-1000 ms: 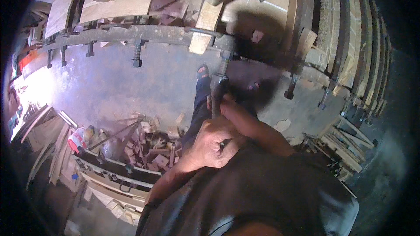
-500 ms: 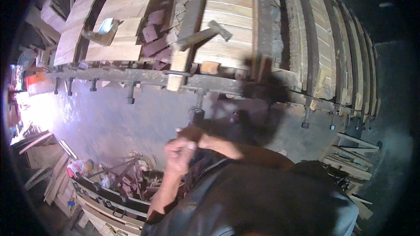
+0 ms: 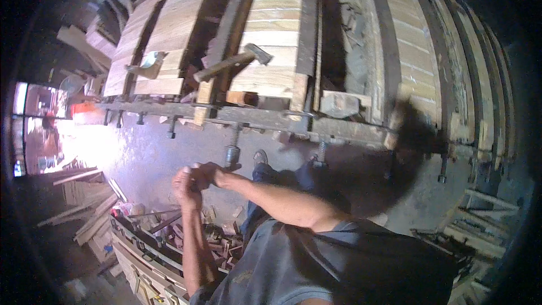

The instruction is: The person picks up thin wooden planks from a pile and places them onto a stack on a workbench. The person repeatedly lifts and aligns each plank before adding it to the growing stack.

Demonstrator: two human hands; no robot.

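A dark socket wrench [image 3: 232,156] sits over the end of a spring-wrapped clamp screw [image 3: 235,134] on the near side of the bench rail. My right hand [image 3: 210,175] is closed around its handle, just left of the socket. Against it, my left hand [image 3: 185,185] is closed too, at the handle's outer end. Most of the handle is hidden by my fingers. Beyond the rail, a hammer [image 3: 231,63] lies across the glued wooden panel [image 3: 272,28] and the dark clamp bar beside it. A wood block [image 3: 241,98] sits at the panel's near end.
More panels [image 3: 403,34] and clamp bars fill the bench. A curved holder with a pale lining [image 3: 151,63] rests on a left panel. Several screws hang from the rail [image 3: 271,121]. Wood scraps [image 3: 226,245] lie near my left forearm; planks [image 3: 84,209] are stacked left.
The view has shifted, so the bench sits differently and my feet show. Both hands remain together by the same clamp screw, now farther left of the socket.
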